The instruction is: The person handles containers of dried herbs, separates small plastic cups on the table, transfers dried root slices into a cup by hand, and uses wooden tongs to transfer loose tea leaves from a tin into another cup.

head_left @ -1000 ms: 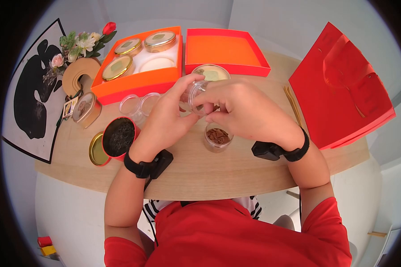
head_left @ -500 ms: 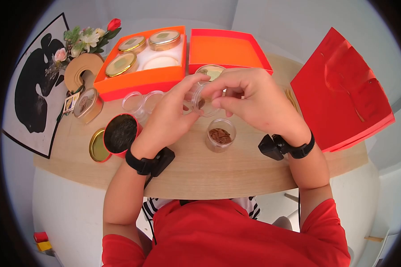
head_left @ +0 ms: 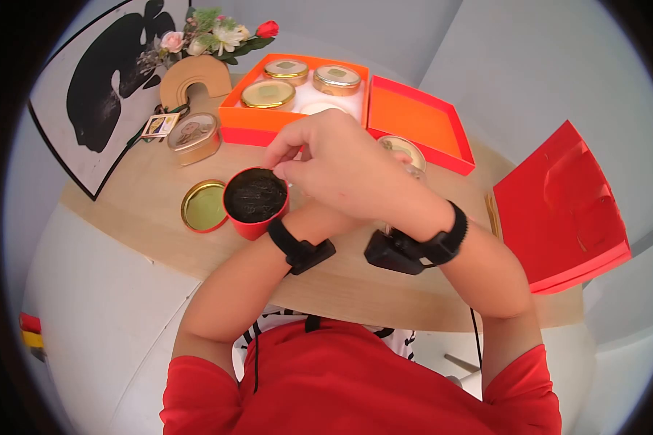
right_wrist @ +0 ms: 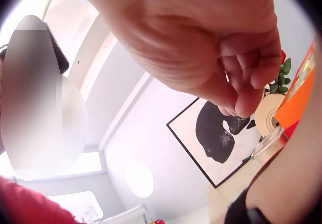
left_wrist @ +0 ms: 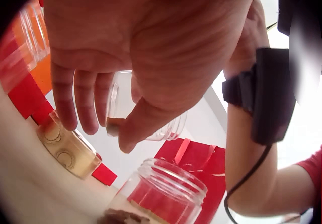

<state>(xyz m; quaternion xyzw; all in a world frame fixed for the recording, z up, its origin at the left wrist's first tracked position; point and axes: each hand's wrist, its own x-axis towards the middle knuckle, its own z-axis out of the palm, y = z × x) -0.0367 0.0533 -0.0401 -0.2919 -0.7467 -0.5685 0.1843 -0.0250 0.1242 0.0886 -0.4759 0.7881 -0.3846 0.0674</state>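
In the left wrist view my left hand (left_wrist: pixel 166 43) holds a clear plastic jar (left_wrist: pixel 118 93) between thumb and fingers. Below it stands a second clear jar (left_wrist: pixel 163 186) with brown flakes (left_wrist: pixel 126 217) at the bottom. My right hand (head_left: pixel 334 159) crosses over my left arm and hides most of that hand in the head view. Its loosely bent fingertips are at the rim of a red canister (head_left: pixel 252 229) full of dark, dried strands (head_left: pixel 255 194). Nothing shows between these fingers in the right wrist view.
A gold-rimmed lid (head_left: pixel 204 206) lies left of the canister. Behind stand a lidded jar (head_left: pixel 194 145) and an orange box (head_left: pixel 250 119) holding several gold-lidded jars. An orange-lined box lid (head_left: pixel 421 123) and a red paper bag (head_left: pixel 559 210) are at right. Flowers (head_left: pixel 221 38) stand at back left.
My right hand has left the mouth of the held jar and moved left over my left arm to the canister. The head view has turned. My left hand still holds its jar.
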